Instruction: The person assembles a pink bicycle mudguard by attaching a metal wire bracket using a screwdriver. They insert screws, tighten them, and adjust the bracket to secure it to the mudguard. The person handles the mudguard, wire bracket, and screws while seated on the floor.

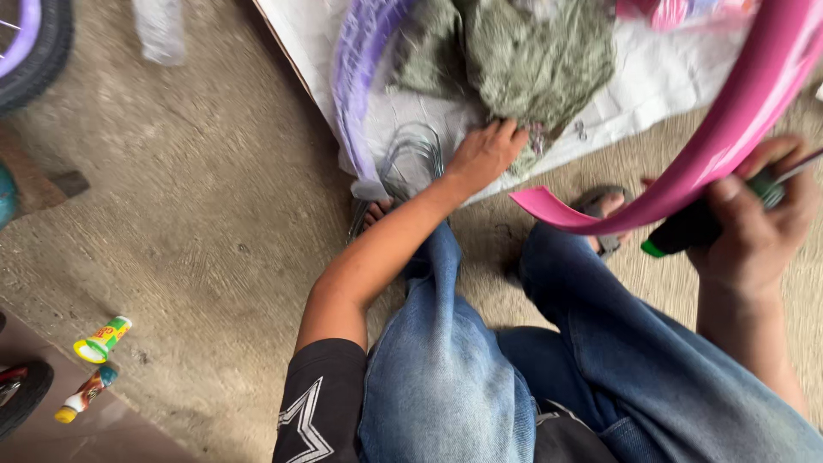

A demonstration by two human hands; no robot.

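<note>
Concrete floor (214, 214); left hand (484, 154) on white sack (669, 77); right hand (759, 223) grips screwdriver (694, 227)

I see soft, even daylight with no clear direction; the concrete floor (197, 214) is evenly lit and shadows are faint, only a dull patch under the knees. The white sheet (660, 77) at the top is the brightest area, near washed out but without hard glare. Motion blur smears much of the view: my right hand (759, 227) and the pink fender (729, 129) are streaked, the green cloth (531, 60) is soft, and the left hand (487, 154) is only slightly sharper. The tubes (94, 364) at lower left are soft too. The wide lens stretches the edges.
</note>
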